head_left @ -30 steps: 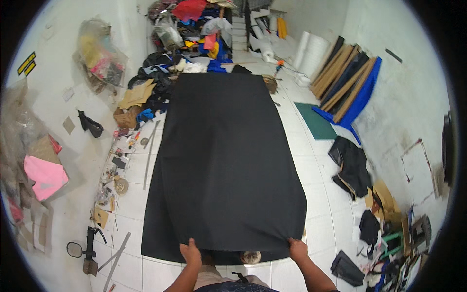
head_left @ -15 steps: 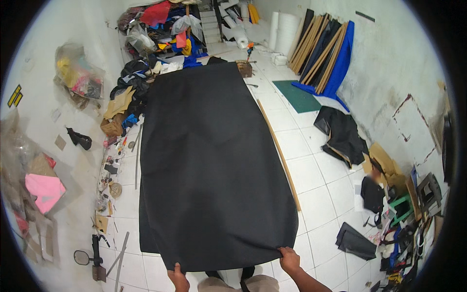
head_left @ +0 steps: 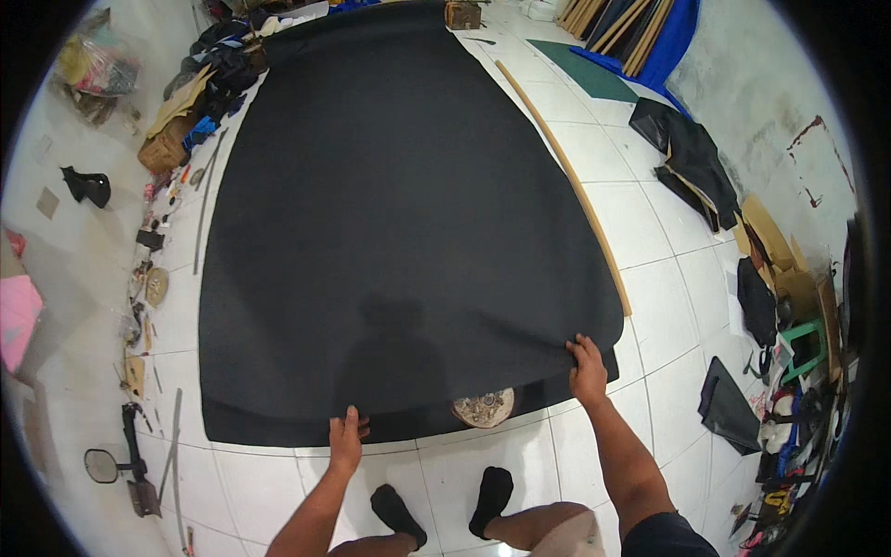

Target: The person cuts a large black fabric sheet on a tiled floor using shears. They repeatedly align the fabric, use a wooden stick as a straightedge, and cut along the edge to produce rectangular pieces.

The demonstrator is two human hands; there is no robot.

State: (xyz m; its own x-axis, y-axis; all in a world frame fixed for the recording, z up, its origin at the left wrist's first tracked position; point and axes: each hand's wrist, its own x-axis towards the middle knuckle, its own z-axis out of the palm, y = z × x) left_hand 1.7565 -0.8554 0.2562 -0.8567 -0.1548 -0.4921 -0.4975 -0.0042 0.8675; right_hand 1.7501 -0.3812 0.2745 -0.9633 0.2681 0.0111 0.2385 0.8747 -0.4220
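Observation:
A large black sheet (head_left: 390, 204) lies spread over the white tiled floor, over another black layer whose edge shows along the near side. My left hand (head_left: 345, 440) presses on the near edge, left of centre. My right hand (head_left: 587, 368) grips the near right corner of the top sheet. A round patterned object (head_left: 484, 408) peeks out from under the near edge between my hands. My feet in black socks (head_left: 445, 506) stand just behind the edge.
A long wooden strip (head_left: 568, 181) lies along the sheet's right side. Tools and scraps (head_left: 148, 278) line the left side. Black bags and cardboard (head_left: 691, 158) sit at the right, a green stool (head_left: 806, 348) farther right, boards and blue panels (head_left: 650, 32) at the back.
The view has dropped closer to the floor and the sheet. My hands have come down with the near edge, the right one out at the corner.

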